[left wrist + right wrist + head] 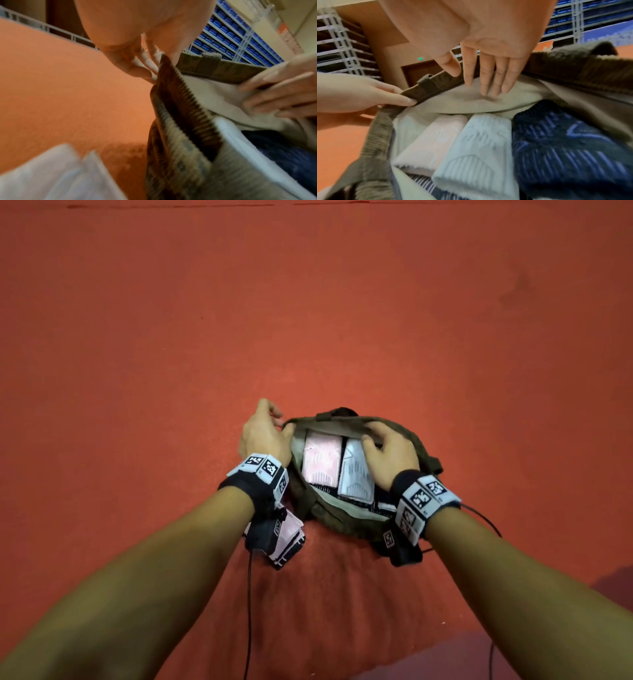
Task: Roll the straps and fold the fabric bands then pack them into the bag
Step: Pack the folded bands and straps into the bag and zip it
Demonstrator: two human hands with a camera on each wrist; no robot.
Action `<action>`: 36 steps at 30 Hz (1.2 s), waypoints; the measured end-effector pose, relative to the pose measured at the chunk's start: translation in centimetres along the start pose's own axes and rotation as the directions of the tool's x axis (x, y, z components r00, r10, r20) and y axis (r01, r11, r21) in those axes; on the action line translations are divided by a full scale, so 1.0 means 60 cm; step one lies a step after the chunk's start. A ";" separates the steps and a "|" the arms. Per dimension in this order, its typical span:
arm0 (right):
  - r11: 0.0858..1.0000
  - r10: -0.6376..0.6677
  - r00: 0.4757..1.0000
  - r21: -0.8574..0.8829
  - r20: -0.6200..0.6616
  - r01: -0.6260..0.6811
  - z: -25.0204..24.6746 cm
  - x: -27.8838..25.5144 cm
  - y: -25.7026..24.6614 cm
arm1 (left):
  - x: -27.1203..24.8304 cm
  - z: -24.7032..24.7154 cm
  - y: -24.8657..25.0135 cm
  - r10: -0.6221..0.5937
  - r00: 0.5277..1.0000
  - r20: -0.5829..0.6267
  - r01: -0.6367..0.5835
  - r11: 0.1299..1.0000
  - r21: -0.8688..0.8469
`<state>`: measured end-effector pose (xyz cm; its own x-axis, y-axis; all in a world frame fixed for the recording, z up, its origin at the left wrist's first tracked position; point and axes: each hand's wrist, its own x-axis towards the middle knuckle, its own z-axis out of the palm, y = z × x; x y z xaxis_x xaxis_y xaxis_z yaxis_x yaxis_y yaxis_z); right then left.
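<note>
Left hand (263, 436) pinched the far-left rim of our olive corduroy bag (416, 445), thumb and fingers closed on the edge; right hand (390, 450) lay with fingers straight and relaxed against the pale lining (462, 104) at the far side of the opening, gripping nothing. We saw the red-orange surface (308, 302) under everything, the bag sitting on it between our two wrists, mouth held wide. Inside, side by side, were a pink folded band (322, 458), a pale blue-white folded band (354, 474) touching it, and a dark navy patterned band (565, 148) beside that, mostly under our right hand in the head view. Outside the bag, just left of it under our left wrist, lay another folded pink-and-white piece with dark edging (287, 539), partly hidden by the wrist rig.
</note>
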<state>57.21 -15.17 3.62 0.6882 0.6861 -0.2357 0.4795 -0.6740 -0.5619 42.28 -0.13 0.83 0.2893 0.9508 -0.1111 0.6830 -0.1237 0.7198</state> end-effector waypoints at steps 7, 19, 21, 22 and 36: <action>0.979 0.030 0.972 -0.201 0.234 0.018 0.043 0.008 -0.015 | -0.010 0.012 -0.033 -0.022 0.971 0.238 0.046 0.994 -0.095; 0.932 -0.349 0.905 -0.009 0.244 0.362 0.226 -0.115 -0.077 | -0.132 -0.036 -0.213 -0.593 0.793 0.142 0.609 0.782 -0.132; 0.931 -0.335 0.899 -0.044 0.281 0.361 0.242 -0.115 -0.072 | -0.151 -0.018 -0.234 -0.649 0.717 0.254 0.696 0.681 -0.227; 0.933 -0.315 0.896 -0.072 0.313 0.353 0.248 -0.115 -0.071 | -0.157 -0.002 -0.250 -0.667 0.682 0.300 0.731 0.632 -0.258; 0.955 -0.222 0.962 0.234 0.158 0.181 0.245 -0.173 -0.059 | -0.182 -0.034 -0.214 -0.513 0.777 0.364 0.620 0.525 -0.583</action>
<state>40.37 -15.85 -3.61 0.4702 0.8528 -0.2274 0.4552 -0.4551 -0.7653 28.95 -8.36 -5.80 0.1184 0.6992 -0.7051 0.1472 0.6899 0.7088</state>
